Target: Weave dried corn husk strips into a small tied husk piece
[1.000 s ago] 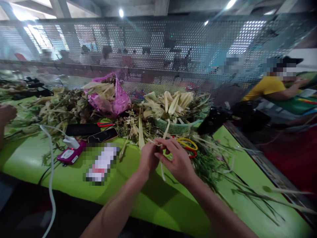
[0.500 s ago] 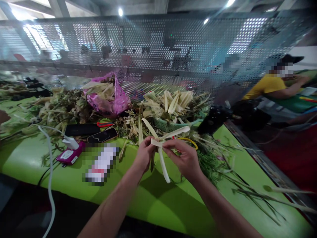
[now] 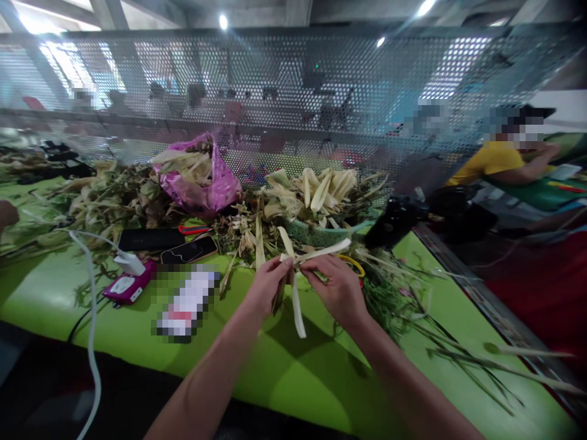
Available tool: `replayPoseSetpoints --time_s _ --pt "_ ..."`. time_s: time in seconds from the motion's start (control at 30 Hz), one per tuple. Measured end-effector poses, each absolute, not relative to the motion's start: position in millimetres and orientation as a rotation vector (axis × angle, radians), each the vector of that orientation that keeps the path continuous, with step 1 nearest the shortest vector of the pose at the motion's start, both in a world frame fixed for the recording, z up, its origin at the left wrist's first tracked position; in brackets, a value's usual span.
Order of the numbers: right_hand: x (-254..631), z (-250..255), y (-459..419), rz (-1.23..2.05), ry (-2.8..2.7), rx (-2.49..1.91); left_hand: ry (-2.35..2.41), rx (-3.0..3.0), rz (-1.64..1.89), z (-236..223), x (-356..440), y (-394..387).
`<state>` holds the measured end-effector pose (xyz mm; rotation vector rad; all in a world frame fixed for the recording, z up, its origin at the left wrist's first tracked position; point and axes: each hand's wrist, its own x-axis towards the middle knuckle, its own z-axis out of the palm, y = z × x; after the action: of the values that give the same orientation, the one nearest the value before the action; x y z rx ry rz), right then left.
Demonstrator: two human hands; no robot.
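Pale cream, flat, ribbon-like plant strips point(image 3: 298, 308) cross between the person's two hands, held above the lime-green, smooth-topped table point(image 3: 321, 385) near its middle. One end hangs toward the near side; others point far left and far right. The left hand point(image 3: 269, 284) pinches the strips near the crossing, thumb against curled fingers. The right hand point(image 3: 337, 286) grips them just to the right, its thumb and fingertips drawn together.

Just beyond the right hand shows a yellow loop-shaped handle point(image 3: 354, 265), with loose, thin green sprigs point(image 3: 383, 308) to its right. Farther off stands a pale green, perforated plastic basket point(image 3: 316, 234) heaped with dry, cream husks point(image 3: 321, 189). To its left sits a shiny pink plastic bag point(image 3: 224, 183). Left of the hands lie a black, flat phone point(image 3: 195, 250) and a purple, boxy power adapter point(image 3: 132, 286). A grey, perforated metal screen point(image 3: 275, 73) spans the far side.
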<state>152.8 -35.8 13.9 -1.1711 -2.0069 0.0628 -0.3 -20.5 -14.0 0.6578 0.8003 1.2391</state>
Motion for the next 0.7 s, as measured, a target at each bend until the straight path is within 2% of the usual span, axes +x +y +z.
replayPoseSetpoints --time_s 0.17,0.27,0.47,0.6,0.7 --pt "146 16 -43 -0.292 -2.173 -1.242 0.849 0.659 1.318 -17 0 -17" --pt "141 19 -48 -0.373 -2.264 -1.187 0.730 0.670 1.333 -16 0 -17" --pt "140 17 -46 -0.136 -2.189 -1.082 0.672 0.764 1.268 -17 1 -18" --pt "142 15 -40 0.112 -1.892 -1.189 0.725 0.869 1.226 -11 3 -21" --pt "144 15 -37 0.183 -1.748 -1.294 0.744 0.933 1.188 -5 4 -27"
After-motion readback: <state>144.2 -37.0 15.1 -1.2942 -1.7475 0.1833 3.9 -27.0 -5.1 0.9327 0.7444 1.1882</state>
